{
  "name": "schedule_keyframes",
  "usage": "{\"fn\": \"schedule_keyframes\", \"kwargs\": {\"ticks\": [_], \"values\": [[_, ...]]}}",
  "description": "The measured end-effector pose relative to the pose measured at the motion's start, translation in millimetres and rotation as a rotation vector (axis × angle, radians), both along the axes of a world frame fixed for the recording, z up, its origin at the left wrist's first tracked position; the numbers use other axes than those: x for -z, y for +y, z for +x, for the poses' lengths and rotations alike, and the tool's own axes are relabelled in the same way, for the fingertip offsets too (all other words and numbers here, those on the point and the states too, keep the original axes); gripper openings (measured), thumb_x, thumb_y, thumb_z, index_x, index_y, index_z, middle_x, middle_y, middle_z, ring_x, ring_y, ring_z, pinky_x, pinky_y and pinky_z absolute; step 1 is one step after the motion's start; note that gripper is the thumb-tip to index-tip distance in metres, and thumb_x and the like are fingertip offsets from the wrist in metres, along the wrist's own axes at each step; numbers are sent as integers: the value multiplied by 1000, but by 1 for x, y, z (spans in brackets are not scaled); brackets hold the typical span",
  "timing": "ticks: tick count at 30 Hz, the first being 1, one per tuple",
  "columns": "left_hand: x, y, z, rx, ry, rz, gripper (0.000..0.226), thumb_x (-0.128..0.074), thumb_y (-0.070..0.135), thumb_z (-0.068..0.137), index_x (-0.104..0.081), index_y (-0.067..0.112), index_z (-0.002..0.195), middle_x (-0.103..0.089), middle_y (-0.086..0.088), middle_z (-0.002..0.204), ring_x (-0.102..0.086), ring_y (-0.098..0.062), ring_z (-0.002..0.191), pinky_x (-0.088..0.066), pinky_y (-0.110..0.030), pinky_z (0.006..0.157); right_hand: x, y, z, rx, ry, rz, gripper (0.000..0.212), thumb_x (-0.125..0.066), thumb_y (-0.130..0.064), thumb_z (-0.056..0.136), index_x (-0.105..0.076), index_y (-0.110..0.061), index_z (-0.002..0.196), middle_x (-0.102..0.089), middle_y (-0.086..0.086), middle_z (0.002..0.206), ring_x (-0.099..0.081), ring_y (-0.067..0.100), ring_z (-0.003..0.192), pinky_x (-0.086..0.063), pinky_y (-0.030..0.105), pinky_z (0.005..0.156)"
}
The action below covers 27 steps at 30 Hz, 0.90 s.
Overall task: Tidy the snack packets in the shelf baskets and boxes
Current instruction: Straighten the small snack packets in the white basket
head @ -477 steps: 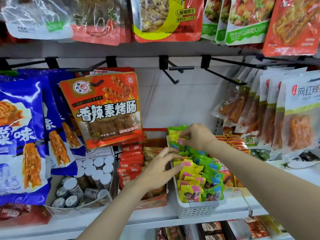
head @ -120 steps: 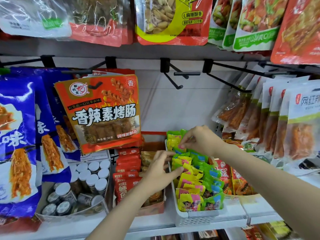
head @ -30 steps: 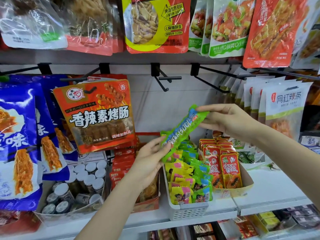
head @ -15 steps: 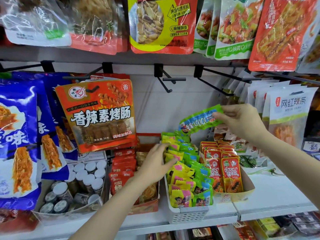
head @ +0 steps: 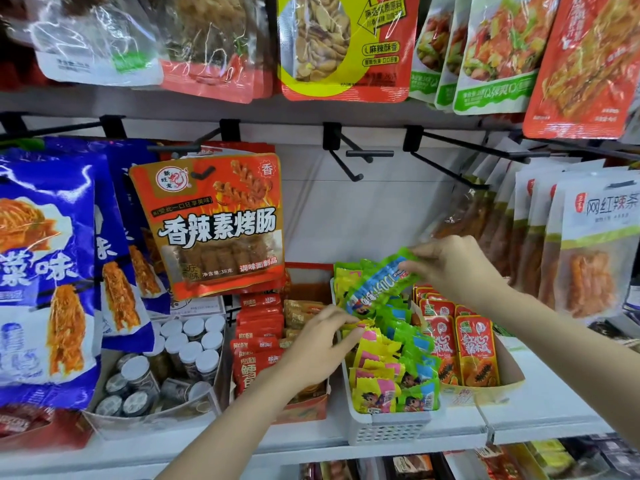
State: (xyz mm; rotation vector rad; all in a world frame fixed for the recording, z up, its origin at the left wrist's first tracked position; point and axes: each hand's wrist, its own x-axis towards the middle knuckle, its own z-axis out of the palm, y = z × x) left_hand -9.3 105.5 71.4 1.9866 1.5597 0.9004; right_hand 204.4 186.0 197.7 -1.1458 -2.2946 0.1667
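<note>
We hold a long green-and-blue packet (head: 377, 285) by its upper right end, pinched between the thumb and fingers of our right hand (head: 453, 263). The packet slants down to the left from that pinch and hangs over the back of the white basket (head: 388, 429), its lower end lying just above the small packets (head: 391, 368) stacked inside. Our left hand (head: 320, 344) reaches in from below, fingers (head: 341, 318) half spread and loosely curled, the tips at the basket's left edge, just under the lower end of the long packet. We cannot tell whether they touch it, nor whether they grip anything. The small packets are yellow-pink on the left, green-blue on the right, standing in rows. Just right of the basket, a cardboard box (head: 509, 377) holds upright red packets (head: 476, 348), below our right wrist.
</note>
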Motion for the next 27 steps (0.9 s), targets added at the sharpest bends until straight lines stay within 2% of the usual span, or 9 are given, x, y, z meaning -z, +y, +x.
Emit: {"fn": "schedule_keyframes", "kwargs": {"ticks": [2, 4, 7, 11, 16, 19, 22, 24, 27], "values": [[1, 0, -1, 6, 6, -3, 38, -49, 45, 98, -61, 24, 128, -52, 11, 120, -48, 1, 111, -31, -8, 93, 6, 2, -8, 2, -134, 5, 9, -76, -31, 82, -78, -22, 83, -73, 0, 68, -68, 18, 64, -43, 9, 65], [2, 0, -2, 6, 4, 1, 38, -50, 46, 98, -60, 25, 128, -51, 13, 121, -47, 4, 110, -28, -1, 90, 19, 7, -22, 15, -292, -62, 27, -72, -35, 86, -76, -9, 95, -72, 12, 93, -69, 24, 85, -49, 30, 81], [3, 1, -1, 5, -15, -3, 36, -52, 43, 98, -60, 25, 127, -50, 14, 120, -48, 3, 106, -32, -8, 92, 40, 6, -53, 6, -486, -152, 28, -66, -34, 90, -72, -10, 104, -58, 11, 108, -61, 31, 102, -47, 35, 86], [4, 3, -5, 9, -48, -10, 32, -55, 39, 97, -62, 25, 125, -47, 11, 121, -49, -1, 109, -35, -17, 96, 51, 14, -69, 99, -612, -173, 35, -65, -38, 91, -65, -23, 123, -58, 11, 122, -59, 32, 113, -48, 37, 87], [2, 9, -10, 20, -76, -42, 21, -60, 35, 95, -66, 25, 113, -27, 6, 151, -41, -26, 134, -32, -42, 114, 58, 16, -75, 209, -523, -179, 33, -79, -41, 75, -71, -32, 106, -68, 2, 112, -61, 25, 110, -49, 32, 83], [2, 15, -9, 40, -122, -19, 15, -64, 28, 93, -66, 22, 108, -20, 8, 159, -25, -16, 146, -26, -40, 118, 64, 16, -82, 174, -480, -194, 25, -77, -36, 77, -74, -34, 101, -70, -1, 108, -62, 22, 106, -48, 29, 78], [3, 20, -10, 63, -140, -21, 15, -65, 28, 93, -66, 23, 107, -20, 12, 159, -21, -10, 147, -24, -35, 118, 52, 26, -71, 116, -286, -275, 18, -77, -38, 79, -78, -29, 95, -75, -1, 94, -67, 17, 92, -52, 26, 77], [3, 21, -11, 81, -136, -18, 13, -64, 28, 94, -65, 25, 106, -23, 13, 159, -22, -7, 146, -23, -33, 118, 47, 32, -63, 127, -217, -241, 17, -71, -34, 86, -77, -25, 99, -75, 1, 98, -68, 19, 94, -53, 32, 83], [3, 22, -12, 82, -95, 3, 12, -64, 30, 94, -65, 26, 105, -28, 12, 155, -22, -10, 145, -23, -35, 117, 53, 33, -59, 119, -280, -272, 27, -72, -37, 85, -74, -22, 108, -69, 3, 111, -64, 23, 105, -51, 34, 90]]}}
